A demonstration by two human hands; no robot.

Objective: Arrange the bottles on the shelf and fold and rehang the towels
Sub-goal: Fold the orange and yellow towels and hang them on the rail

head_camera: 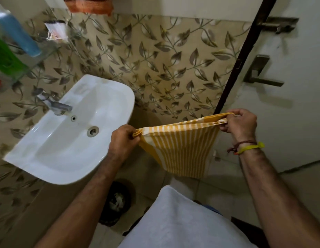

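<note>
The striped towel [179,145] hangs doubled in the air right of the sink [69,129]; the left hand [122,140] and right hand [240,125] each pinch a top corner, fingers curled tight on the layered edges, probably to keep them aligned for another fold.

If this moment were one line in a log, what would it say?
step: folding | left hand: pinches striped towel corner | right hand: pinches other corner | towel: folded over, hanging beside sink
</note>
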